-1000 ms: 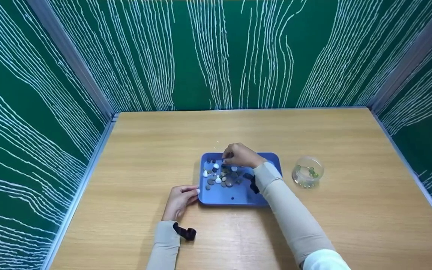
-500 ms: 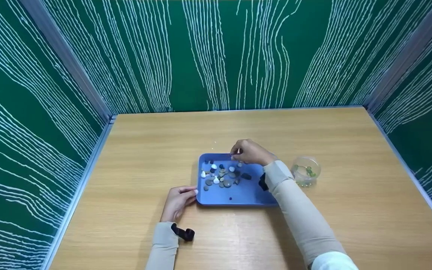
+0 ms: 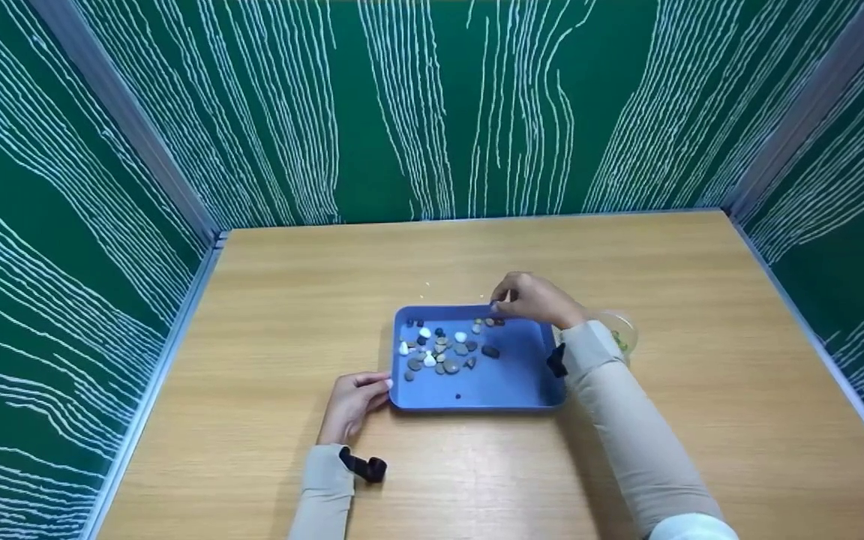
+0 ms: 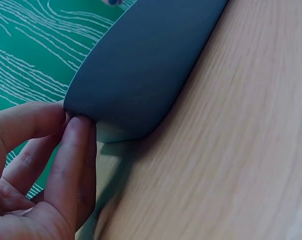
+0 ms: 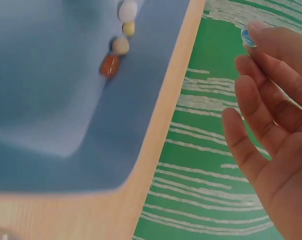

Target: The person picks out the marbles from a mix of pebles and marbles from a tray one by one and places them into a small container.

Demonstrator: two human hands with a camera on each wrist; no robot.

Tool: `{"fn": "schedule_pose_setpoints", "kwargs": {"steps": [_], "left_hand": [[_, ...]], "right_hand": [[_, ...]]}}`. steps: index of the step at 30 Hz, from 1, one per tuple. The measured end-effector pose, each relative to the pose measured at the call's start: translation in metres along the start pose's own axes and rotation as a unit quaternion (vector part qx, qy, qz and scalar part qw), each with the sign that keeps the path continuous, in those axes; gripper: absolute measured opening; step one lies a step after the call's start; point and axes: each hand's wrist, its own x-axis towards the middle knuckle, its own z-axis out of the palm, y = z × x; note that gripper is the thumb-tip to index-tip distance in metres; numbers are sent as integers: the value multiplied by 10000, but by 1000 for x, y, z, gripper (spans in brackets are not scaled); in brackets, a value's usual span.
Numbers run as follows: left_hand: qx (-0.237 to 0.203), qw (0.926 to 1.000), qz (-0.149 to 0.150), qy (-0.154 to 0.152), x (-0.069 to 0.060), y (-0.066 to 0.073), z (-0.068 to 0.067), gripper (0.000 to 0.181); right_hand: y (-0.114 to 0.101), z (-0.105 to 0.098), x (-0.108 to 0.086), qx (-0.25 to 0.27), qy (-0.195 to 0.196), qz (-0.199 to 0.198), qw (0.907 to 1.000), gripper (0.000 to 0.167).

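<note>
A blue tray point(image 3: 514, 382) lies on the table, holding several grey, dark and white pebbles point(image 3: 451, 366) mostly in its left half. My left hand point(image 3: 351, 405) pinches the tray's near-left corner between thumb and fingers, as the left wrist view shows. Above the tray's far edge, my right hand point(image 3: 541, 300) pinches a small blue-and-clear glass marble point(image 5: 247, 37) between thumb and forefinger. Its other fingers are loosely bent. Under that hand, a short row of small stones runs along the far wall, with a reddish-brown stone point(image 5: 110, 66) at one end.
A clear round tub point(image 3: 622, 330) with green marbles stands right of the tray, partly hidden behind my right wrist. Tiny white specks lie on the table point(image 3: 312, 300) beyond the tray. Green walls with white lines enclose the back and sides.
My right hand has moved right along the tray's far edge, uncovering the row of small stones there. The left hand keeps its grip on the corner.
</note>
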Motion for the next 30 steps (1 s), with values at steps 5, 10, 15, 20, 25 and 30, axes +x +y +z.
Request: {"fn": "schedule_pose_setpoints", "kwargs": {"steps": [5, 10, 15, 20, 25, 30], "left_hand": [[-84, 9997, 165, -131, -1, 0, -2, 27], [-74, 9998, 167, -79, -2, -1, -1, 32], [-83, 9999, 81, -66, -1, -1, 0, 32], [-23, 10000, 75, -41, -2, 1, 0, 33], [53, 10000, 80, -26, -1, 0, 0, 34], [30, 10000, 63, -54, 0, -1, -1, 34]], "right_hand": [[11, -11, -12, -129, 199, 54, 9997, 15], [22, -21, -25, -106, 269, 169, 9994, 14], [37, -31, -38, -91, 355, 195, 9991, 13], [50, -37, -50, 15, 475, 139, 9988, 12], [63, -43, -62, 84, 564, 180, 9982, 12], [76, -50, -74, 105, 473, 472, 9977, 14]]}}
